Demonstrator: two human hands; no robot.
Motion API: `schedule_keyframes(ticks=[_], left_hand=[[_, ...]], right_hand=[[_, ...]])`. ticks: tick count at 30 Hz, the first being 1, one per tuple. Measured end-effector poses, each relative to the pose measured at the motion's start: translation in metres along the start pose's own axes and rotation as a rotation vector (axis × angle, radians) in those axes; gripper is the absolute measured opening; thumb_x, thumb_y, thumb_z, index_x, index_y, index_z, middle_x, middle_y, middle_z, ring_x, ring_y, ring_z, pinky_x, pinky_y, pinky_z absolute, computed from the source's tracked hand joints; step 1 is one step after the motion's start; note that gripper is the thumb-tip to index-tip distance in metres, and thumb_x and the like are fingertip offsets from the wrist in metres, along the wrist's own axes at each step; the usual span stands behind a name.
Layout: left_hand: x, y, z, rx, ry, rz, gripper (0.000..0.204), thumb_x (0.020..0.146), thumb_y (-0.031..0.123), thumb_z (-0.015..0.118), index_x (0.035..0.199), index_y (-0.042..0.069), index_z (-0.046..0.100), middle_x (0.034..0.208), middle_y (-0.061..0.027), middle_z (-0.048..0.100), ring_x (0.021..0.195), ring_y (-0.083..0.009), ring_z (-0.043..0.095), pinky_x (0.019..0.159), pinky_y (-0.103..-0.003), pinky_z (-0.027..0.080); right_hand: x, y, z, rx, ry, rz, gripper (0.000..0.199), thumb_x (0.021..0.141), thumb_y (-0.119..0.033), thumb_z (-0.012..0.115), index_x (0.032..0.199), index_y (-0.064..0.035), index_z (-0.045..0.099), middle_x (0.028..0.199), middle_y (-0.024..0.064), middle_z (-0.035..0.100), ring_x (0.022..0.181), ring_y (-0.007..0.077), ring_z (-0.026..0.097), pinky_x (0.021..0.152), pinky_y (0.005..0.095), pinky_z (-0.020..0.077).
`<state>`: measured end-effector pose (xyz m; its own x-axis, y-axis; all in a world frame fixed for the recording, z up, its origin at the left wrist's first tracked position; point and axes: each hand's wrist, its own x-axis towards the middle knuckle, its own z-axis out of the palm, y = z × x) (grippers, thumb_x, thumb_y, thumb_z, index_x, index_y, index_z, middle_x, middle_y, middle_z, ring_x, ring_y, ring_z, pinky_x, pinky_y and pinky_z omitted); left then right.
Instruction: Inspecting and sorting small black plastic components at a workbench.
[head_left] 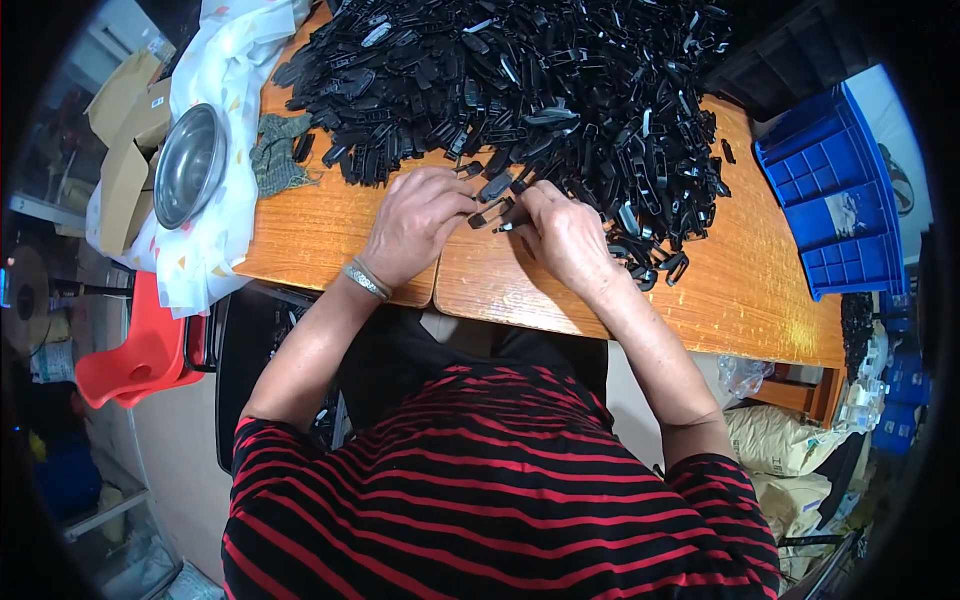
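A big heap of small black plastic parts [480, 85] covers the far half of the wooden table [350, 235]. At the near edge of the heap, my left hand [418, 222] pinches the end of a small black plastic part [488, 214] between thumb and fingers. Close on the other side, my right hand [565, 238] has its fingers curled and pressed together at a small piece with a light tip [506, 228]; its exact kind is too small to make out. A flat dark grey part [495, 187] lies just beyond the fingertips.
Left of the heap are a grey-green cloth [280, 155] and a metal bowl [190, 165] on patterned plastic sheeting [240, 75]. A red chair [142, 350] stands at the left. Blue crates [835, 195] are at the right, with sacks [785, 440] below the table's right end.
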<state>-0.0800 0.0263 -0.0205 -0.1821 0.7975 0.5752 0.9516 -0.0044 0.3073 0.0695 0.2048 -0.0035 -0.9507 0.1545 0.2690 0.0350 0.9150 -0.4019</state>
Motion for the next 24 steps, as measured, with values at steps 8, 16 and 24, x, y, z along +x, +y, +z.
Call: schedule_keyframes(ticks=[8,16,24], left_hand=[[-0.003,0.009,-0.004,0.089,0.010,-0.142,0.030,0.076,0.006,0.071,0.105,0.007,0.066,0.103,-0.0064,0.065,0.109,-0.0288,0.057,0.091,-0.041,0.043],[0.002,0.016,-0.012,0.172,-0.067,-0.175,0.032,0.075,0.009,0.073,0.106,0.006,0.066,0.102,-0.0069,0.062,0.109,-0.0287,0.054,0.093,-0.042,0.041],[-0.004,0.034,0.004,-1.142,0.294,-0.700,0.021,0.091,-0.001,0.062,0.111,-0.001,0.060,0.101,-0.0053,0.066,0.089,-0.0125,0.062,0.078,-0.025,0.052]], right_hand=[[-0.014,-0.003,-0.010,0.063,-0.036,0.080,0.026,0.074,-0.010,0.078,0.083,-0.0028,0.055,0.084,0.0132,0.059,0.078,0.0350,0.063,0.064,0.0423,0.0502],[-0.020,-0.007,-0.006,0.155,0.050,0.011,0.024,0.078,-0.011,0.077,0.088,-0.0014,0.058,0.085,0.0134,0.061,0.075,0.0314,0.064,0.063,0.0389,0.0508],[-0.015,-0.033,0.008,0.472,0.289,0.104,0.029,0.083,-0.002,0.071,0.111,-0.0002,0.063,0.089,0.0060,0.061,0.071,0.0107,0.063,0.061,0.0239,0.0498]])
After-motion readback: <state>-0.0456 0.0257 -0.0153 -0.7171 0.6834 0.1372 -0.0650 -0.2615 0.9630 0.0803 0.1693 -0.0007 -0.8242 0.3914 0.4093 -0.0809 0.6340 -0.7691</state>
